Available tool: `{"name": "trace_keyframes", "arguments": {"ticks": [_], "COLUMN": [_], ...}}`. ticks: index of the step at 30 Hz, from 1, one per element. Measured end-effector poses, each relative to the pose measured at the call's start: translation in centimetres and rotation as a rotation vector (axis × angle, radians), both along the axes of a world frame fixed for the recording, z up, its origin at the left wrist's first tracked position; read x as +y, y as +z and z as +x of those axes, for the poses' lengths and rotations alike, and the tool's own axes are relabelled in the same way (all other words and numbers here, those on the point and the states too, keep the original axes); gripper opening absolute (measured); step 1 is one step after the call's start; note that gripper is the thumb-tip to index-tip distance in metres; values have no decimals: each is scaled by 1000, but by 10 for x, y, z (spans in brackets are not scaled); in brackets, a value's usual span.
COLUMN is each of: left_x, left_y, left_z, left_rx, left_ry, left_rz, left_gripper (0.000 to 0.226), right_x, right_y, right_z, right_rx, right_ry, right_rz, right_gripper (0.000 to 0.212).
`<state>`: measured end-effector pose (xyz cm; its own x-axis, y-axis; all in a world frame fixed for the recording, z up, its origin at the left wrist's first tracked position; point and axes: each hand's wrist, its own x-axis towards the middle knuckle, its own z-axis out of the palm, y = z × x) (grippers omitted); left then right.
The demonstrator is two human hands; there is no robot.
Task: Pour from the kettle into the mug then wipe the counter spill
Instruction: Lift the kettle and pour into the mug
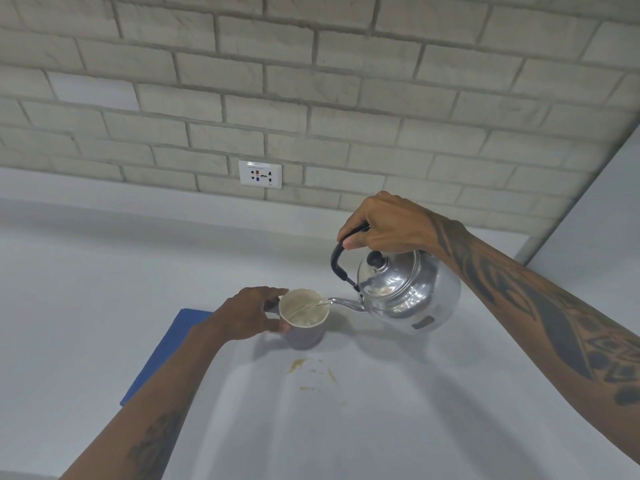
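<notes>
My right hand [384, 226] grips the black handle of a shiny metal kettle [408, 292], which is tilted left above the counter. A thin stream of water runs from its spout into a grey mug [304, 337] with a cream inside. My left hand [252, 315] holds the mug's left side as it stands on the white counter [104, 289]. Brown spill spots [304, 370] lie on the counter just in front of the mug. A blue cloth [162, 355] lies flat to the left, partly hidden under my left forearm.
A grey brick wall with a white power socket [260, 174] rises behind the counter. A white side panel [606, 209] closes off the counter at the right.
</notes>
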<state>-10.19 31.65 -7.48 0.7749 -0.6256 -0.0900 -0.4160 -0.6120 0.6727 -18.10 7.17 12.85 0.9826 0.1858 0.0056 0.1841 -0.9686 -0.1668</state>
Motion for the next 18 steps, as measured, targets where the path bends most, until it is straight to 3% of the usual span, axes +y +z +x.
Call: {"name": "trace_keyframes", "arguments": {"ticks": [18], "left_x": [0], "left_y": [-2], "left_z": [3], "left_rx": [-8], "left_ry": [-3], "left_rz": [8], "left_gripper": [57], "right_x": [4], "right_y": [6], "right_z": [13], "right_rx": [-5], "right_ry": [36], "right_rz": [-76], "right_gripper": [17]}}
